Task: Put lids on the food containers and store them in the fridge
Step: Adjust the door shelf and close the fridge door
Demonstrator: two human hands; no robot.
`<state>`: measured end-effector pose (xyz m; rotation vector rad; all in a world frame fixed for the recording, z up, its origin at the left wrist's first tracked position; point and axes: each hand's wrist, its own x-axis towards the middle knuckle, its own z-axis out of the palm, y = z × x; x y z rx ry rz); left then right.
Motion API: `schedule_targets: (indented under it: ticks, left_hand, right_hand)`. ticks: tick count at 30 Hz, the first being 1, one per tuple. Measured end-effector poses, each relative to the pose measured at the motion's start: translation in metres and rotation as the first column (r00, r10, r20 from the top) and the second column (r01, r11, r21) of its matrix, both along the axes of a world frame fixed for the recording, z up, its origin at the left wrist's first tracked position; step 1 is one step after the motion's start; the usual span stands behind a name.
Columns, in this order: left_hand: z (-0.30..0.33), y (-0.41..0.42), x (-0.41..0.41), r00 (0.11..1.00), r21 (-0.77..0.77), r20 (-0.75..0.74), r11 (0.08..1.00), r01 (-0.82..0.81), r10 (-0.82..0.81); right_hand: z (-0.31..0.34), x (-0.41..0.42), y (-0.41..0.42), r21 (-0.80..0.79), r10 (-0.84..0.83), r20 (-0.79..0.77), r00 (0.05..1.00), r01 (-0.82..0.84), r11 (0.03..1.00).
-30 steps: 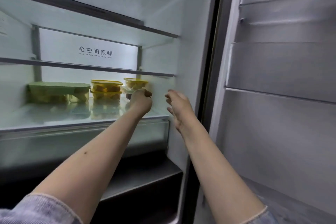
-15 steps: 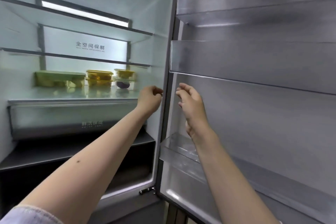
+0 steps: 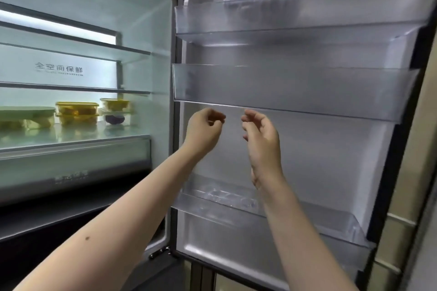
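Fridge open, door swung out to the right of the lit cabinet. Both hands raised in front of the door's inner face, just below the middle door bin, touching nothing. Left hand loosely curled, fingers bent in toward the palm, grip narrow and holding nothing. Right hand half open, fingers relaxed and slightly spread, grip fairly wide and likewise empty. Hands near each other, a clear gap between.

Food containers lidded and resting on the glass shelf inside the fridge, well left of the door: green-lidded container farthest from the door, stack of two yellow-lidded containers beside it, then another stack nearest the door, yellow-lidded top container over clear container with dark contents. Drawer directly under that shelf.
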<state>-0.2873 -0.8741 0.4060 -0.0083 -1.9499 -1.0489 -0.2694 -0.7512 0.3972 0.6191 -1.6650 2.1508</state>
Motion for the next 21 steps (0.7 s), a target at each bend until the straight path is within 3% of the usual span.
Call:
schedule_targets:
  ticks: [8,13,18,21]
  left_hand:
    - [-0.026,0.074,-0.002,0.987,-0.019,-0.017,0.987,0.157,-0.158]
    - [0.001,0.112,0.004,0.96,-0.077,-0.207,0.982,0.175,-0.187]
    - [0.04,0.153,0.014,0.874,-0.217,-0.473,0.976,0.005,-0.109]
    - [0.062,0.177,0.011,0.85,-0.34,-0.519,0.935,-0.105,-0.093]
  right_hand:
    - [-0.025,0.015,0.067,0.004,-0.212,-0.009,0.977,0.212,0.977]
    - [-0.017,0.02,0.108,-0.012,-0.313,-0.067,0.947,0.313,0.95]
    - [-0.004,0.016,0.143,-0.061,-0.361,-0.123,0.925,0.356,0.933]
    - [0.006,0.013,0.158,-0.079,-0.377,-0.155,0.913,0.369,0.926]
